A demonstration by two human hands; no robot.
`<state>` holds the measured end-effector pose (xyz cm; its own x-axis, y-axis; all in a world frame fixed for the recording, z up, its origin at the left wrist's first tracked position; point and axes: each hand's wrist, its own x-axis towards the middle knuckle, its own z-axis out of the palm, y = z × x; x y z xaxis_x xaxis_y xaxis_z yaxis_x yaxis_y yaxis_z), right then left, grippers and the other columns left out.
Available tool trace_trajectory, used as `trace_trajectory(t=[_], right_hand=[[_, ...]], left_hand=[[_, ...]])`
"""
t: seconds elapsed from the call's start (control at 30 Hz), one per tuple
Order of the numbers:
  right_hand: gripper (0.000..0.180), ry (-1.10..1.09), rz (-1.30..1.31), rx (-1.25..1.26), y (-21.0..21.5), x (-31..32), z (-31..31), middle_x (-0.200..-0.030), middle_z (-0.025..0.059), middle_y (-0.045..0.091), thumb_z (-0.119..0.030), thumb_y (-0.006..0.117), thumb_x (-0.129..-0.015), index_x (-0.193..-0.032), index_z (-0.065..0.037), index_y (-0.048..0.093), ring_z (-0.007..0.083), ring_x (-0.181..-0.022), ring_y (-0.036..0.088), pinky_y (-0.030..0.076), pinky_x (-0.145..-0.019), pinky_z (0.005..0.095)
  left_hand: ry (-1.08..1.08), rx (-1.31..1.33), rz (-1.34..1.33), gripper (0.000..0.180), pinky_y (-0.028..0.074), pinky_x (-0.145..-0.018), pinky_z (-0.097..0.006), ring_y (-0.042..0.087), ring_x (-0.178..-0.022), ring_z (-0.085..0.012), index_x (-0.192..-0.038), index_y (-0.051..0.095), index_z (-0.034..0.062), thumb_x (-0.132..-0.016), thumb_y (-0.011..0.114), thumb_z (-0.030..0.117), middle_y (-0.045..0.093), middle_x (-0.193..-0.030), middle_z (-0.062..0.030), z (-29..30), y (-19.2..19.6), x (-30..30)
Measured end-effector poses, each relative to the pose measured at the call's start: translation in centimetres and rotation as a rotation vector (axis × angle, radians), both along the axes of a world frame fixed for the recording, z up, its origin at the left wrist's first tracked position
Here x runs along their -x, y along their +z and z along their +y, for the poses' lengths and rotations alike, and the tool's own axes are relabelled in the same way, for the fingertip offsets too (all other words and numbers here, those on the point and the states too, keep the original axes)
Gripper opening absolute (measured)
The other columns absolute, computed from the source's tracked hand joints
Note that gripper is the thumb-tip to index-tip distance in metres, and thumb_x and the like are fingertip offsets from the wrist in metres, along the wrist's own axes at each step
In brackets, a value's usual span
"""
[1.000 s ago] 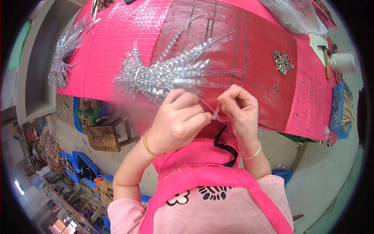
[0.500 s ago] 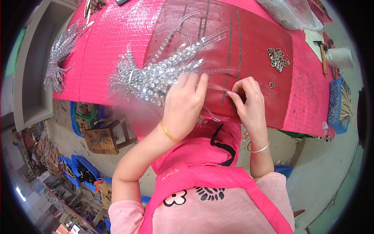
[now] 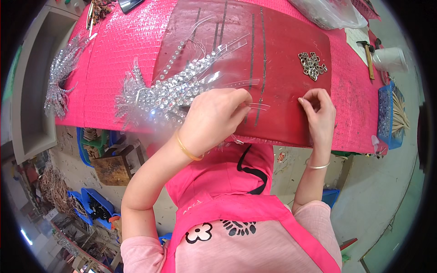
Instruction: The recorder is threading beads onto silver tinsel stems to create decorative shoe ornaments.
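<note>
My left hand (image 3: 221,111), with a yellow bangle at the wrist, pinches a thin clear plastic strap (image 3: 258,107), whose free end sticks out to the right past the fingertips. Under and beyond this hand spreads a tied bundle of clear straps set with shiny rhinestones (image 3: 180,84). My right hand (image 3: 321,109) is closed at thumb and forefinger over the red mat (image 3: 287,120), where a single small metal buckle lay; the fingertips now cover it. Farther off lies a small pile of silvery metal buckles (image 3: 312,66).
A second rhinestone bundle (image 3: 61,77) lies at the pink table's left edge. To the right are a hammer (image 3: 368,59), a white roll (image 3: 390,60) and a blue basket (image 3: 387,116) of pale strips. A clear plastic bag (image 3: 330,13) sits at the back; a wooden stool (image 3: 111,170) stands below.
My right hand has let go of the clear strap and moved right to the lone buckle, which its fingertips now hide. My left hand keeps hold of the strap. The view has shifted slightly.
</note>
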<state>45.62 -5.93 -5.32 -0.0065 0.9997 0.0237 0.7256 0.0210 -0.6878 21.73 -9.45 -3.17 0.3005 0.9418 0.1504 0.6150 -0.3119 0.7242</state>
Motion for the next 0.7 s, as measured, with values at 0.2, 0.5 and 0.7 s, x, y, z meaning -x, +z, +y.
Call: trace_trajectory(t=[0.2,0.5,0.7], right_hand=[[0.014,0.243,0.057,-0.094,0.8,1.4,-3.2,-0.072,0.0075,0.051,0.001,0.067,-0.068,-0.077,0.000,0.055,0.0171,-0.065,0.053,0.042,-0.057,0.0269],[0.014,0.155,0.124,0.112,0.3,1.6,-1.3,-0.070,0.0041,0.055,-0.003,0.067,-0.071,-0.079,0.002,0.056,0.0089,-0.061,0.052,0.041,-0.057,0.0226],[0.012,0.030,1.104,0.208,1.3,4.8,-2.2,-0.080,0.0085,0.063,0.001,0.059,-0.081,-0.093,0.003,0.062,0.0123,-0.069,0.062,0.051,-0.062,0.0214]], left_hand=[[0.011,0.059,-0.057,0.011,0.046,-0.054,-0.030,0.059,-0.059,-0.0243,-0.083,0.059,0.0006,-0.075,0.062,0.008,0.060,-0.071,-0.0125,0.2,0.2,-0.2],[0.053,0.299,-0.226,0.013,0.043,-0.051,-0.024,0.054,-0.056,-0.0092,-0.084,0.061,-0.0023,-0.078,0.062,0.009,0.061,-0.066,-0.0059,0.9,0.2,-0.2],[0.076,0.650,-0.525,0.015,0.040,-0.049,-0.020,0.051,-0.055,-0.0046,-0.084,0.064,-0.0012,-0.079,0.061,0.013,0.058,-0.063,-0.0007,1.4,1.1,0.4]])
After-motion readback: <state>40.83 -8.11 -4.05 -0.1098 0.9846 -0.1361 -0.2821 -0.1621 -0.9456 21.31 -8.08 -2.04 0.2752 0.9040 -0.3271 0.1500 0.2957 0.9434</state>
